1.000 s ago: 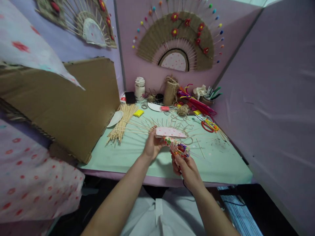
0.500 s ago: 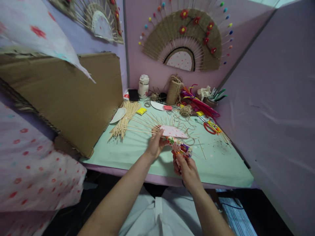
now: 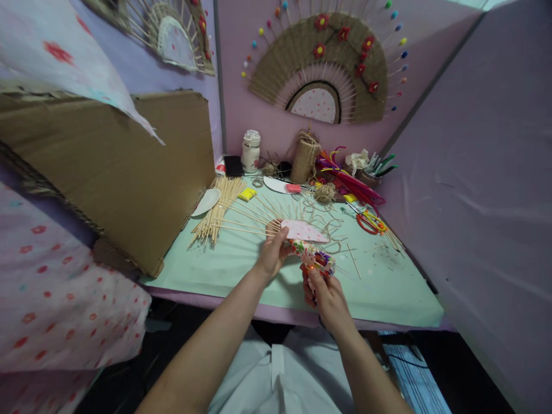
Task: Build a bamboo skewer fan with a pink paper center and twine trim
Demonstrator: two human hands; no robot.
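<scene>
My left hand [image 3: 271,256] grips the near edge of a fan piece [image 3: 304,231]: a pink dotted half-disc with thin wooden sticks spreading out behind it, lifted just above the green table [image 3: 241,270]. My right hand [image 3: 321,290] is closed round the handle of a flower-patterned glue gun [image 3: 314,256]. Its nozzle points at the underside of the half-disc, close to my left thumb. Loose twine [image 3: 328,221] lies tangled behind the piece.
A bundle of wooden sticks [image 3: 218,210] lies at the left beside a large cardboard sheet [image 3: 116,167]. Along the back stand a white bottle [image 3: 250,151], a twine spool [image 3: 305,155], pipe cleaners [image 3: 349,181] and red scissors [image 3: 368,221]. Finished fans hang on the walls [image 3: 321,69].
My head has shifted a little, so the scene sits slightly further right. Both hands keep the same hold on the fan piece and the glue gun.
</scene>
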